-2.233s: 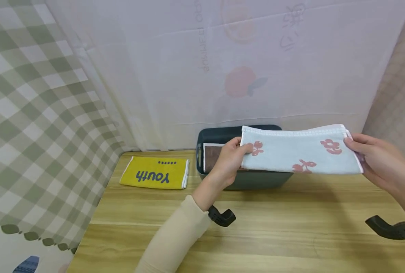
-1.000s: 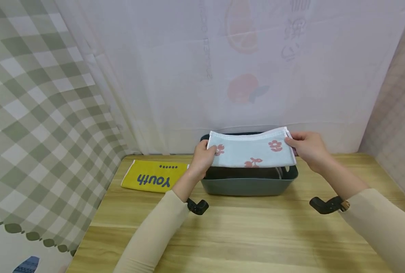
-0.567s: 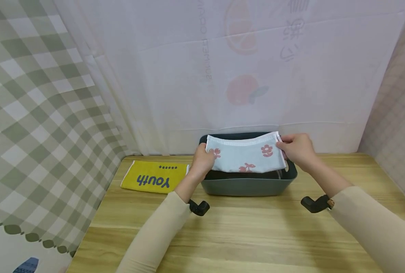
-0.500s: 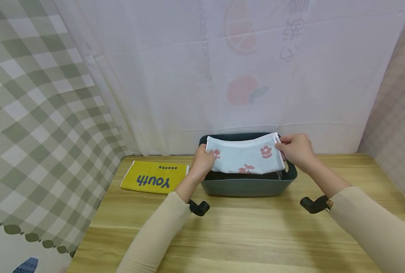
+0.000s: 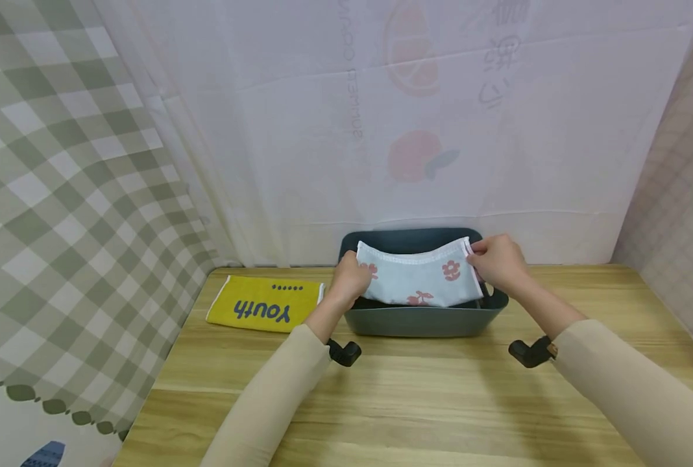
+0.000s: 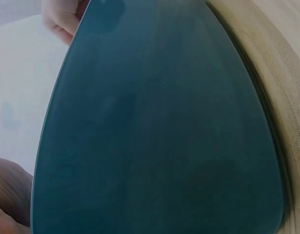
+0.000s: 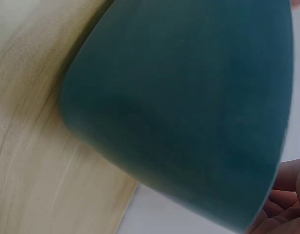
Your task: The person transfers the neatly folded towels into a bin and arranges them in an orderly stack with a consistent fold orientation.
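Note:
A folded pale blue towel [image 5: 411, 280] with pinkish-red flowers sags between both hands, inside the mouth of a dark green bin [image 5: 422, 323]. My left hand [image 5: 349, 280] grips its left end at the bin's left rim. At the other end, the right hand [image 5: 499, 262] pinches the towel's white-edged corner between thumb and fingers. Most of the bin's inside is hidden beneath the towel. Both wrist views are filled mostly by the bin's outer wall [image 6: 155, 122], with part of the right hand [image 7: 284, 207] showing past the rim in the right wrist view.
A folded yellow towel [image 5: 265, 305] with "Youth" on it lies on the wooden table [image 5: 428, 402], left of the bin. Behind the bin hangs a white printed curtain [image 5: 300, 143]; a green checked cloth [image 5: 84, 162] hangs at the left.
Both hands have brought the blue towel leftward over the bin, then lowered it into the mouth. The brown, white-edged cloth seen in the bin earlier is now covered.

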The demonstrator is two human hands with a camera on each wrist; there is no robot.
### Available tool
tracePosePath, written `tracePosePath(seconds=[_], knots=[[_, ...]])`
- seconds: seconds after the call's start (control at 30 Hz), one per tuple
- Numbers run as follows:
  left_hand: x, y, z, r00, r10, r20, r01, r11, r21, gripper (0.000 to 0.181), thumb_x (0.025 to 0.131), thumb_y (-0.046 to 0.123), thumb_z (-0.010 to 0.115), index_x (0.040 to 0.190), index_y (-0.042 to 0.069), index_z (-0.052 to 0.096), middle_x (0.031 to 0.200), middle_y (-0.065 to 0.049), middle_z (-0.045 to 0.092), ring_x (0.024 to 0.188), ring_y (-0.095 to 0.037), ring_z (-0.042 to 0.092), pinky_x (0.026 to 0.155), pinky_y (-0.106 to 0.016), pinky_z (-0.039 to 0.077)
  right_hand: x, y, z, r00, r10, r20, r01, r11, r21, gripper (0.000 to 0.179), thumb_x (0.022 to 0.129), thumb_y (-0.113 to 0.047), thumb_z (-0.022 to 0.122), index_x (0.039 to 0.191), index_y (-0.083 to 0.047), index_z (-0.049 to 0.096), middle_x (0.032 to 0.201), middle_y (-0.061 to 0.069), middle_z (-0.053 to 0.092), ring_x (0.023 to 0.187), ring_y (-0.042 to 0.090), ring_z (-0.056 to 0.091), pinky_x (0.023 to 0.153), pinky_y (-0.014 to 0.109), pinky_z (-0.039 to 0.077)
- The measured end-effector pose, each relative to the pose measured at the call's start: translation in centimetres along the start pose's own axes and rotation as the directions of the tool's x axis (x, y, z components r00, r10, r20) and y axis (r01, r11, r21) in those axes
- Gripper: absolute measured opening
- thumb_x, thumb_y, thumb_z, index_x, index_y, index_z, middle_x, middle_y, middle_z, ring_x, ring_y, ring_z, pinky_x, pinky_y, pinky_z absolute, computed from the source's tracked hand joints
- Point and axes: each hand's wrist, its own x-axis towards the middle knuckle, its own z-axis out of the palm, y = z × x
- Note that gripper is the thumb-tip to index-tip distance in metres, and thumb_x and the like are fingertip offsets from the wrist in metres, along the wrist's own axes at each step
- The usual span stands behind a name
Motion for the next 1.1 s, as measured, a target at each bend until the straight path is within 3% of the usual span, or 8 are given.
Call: tracePosePath(seconds=[0.23,0.4,0.5,0.67,0.77,0.93,1.0,1.1], knots=[[0.1,0.1,0.1,1.0,-0.016,0.021,0.015,0.999,0.041,0.05,0.108,0.006,0.052,0.153,-0.009,0.036,0.133,-0.024,0.059,0.096,-0.028,0.068,0.093,-0.041,0.054,-0.1,0.4,0.1,0.997,-0.075,-0.029,0.071,0.99,-0.121,0.035,0.098,-0.001,0.062,0.123,0.023,0.063,0.105,0.034,0.072,0.069,0.023,0.071,0.054,0.028,0.054],[-0.2,0.4,-0.2,1.0,-0.009,0.016,0.008,0.997,0.075,0.067,0.102,0.001,0.061,0.16,-0.007,0.027,0.161,-0.026,0.037,0.12,-0.035,0.061,0.099,-0.042,0.053,-0.3,0.4,-0.7,0.989,-0.141,-0.049,0.126,0.962,-0.241,0.034,0.097,-0.006,0.062,0.12,0.019,0.067,0.107,0.033,0.072,0.087,0.041,0.068,0.062,0.036,0.048],[-0.4,0.7,-0.5,1.0,0.0,0.02,-0.002,0.995,0.105,0.071,0.1,-0.002,0.058,0.162,-0.004,0.024,0.165,-0.025,0.03,0.122,-0.035,0.059,0.087,-0.037,0.053,-0.5,0.2,-1.2,0.988,-0.151,-0.032,0.139,0.959,-0.249,0.034,0.099,-0.007,0.062,0.12,0.02,0.067,0.109,0.034,0.071,0.085,0.04,0.069,0.063,0.038,0.049],[-0.9,1.0,-1.4,0.998,0.037,0.047,-0.041,0.996,0.082,0.069,0.099,-0.001,0.049,0.163,-0.002,0.024,0.163,-0.026,0.027,0.095,-0.03,0.07,0.064,-0.028,0.046,-0.5,-0.1,-1.9,0.99,-0.139,0.003,0.136,0.97,-0.203,0.037,0.102,-0.009,0.06,0.124,0.02,0.064,0.11,0.034,0.07,0.062,0.022,0.068,0.06,0.033,0.049],[-1.1,0.9,-2.0,0.995,0.087,0.046,-0.091,0.992,0.082,0.066,0.1,0.002,0.048,0.163,-0.003,0.025,0.163,-0.027,0.027,0.111,-0.032,0.067,0.08,-0.032,0.054,-0.6,-0.4,-2.0,0.991,-0.132,0.015,0.132,0.975,-0.179,0.04,0.103,-0.012,0.06,0.127,0.02,0.062,0.114,0.035,0.069,0.06,0.018,0.065,0.061,0.033,0.048],[-1.6,0.6,-3.3,0.982,0.191,0.007,-0.19,0.974,0.122,0.058,0.105,0.009,0.048,0.16,-0.002,0.033,0.164,-0.023,0.031,0.138,-0.038,0.045,0.108,-0.05,0.044,-0.9,-0.8,-1.9,0.991,-0.128,0.026,0.131,0.979,-0.159,0.043,0.106,-0.018,0.059,0.133,0.015,0.062,0.123,0.035,0.067,0.099,0.045,0.069,0.083,0.053,0.054],[-1.7,0.5,-4.0,0.973,0.229,-0.014,-0.226,0.966,0.128,0.055,0.107,0.011,0.049,0.159,-0.001,0.037,0.161,-0.023,0.036,0.139,-0.039,0.046,0.109,-0.052,0.043,-1.0,-1.0,-1.8,0.991,-0.129,0.032,0.132,0.98,-0.15,0.044,0.107,-0.02,0.058,0.135,0.014,0.061,0.126,0.034,0.066,0.116,0.05,0.063,0.093,0.061,0.05],[-2.0,0.2,-5.0,0.961,0.274,-0.035,-0.27,0.958,0.102,0.053,0.107,0.014,0.052,0.157,0.0,0.041,0.157,-0.023,0.041,0.141,-0.042,0.044,0.11,-0.056,0.042,-1.3,-1.4,-1.6,0.989,-0.143,0.036,0.146,0.981,-0.128,0.044,0.108,-0.022,0.057,0.137,0.012,0.06,0.129,0.034,0.065,0.118,0.05,0.062,0.095,0.062,0.05]])
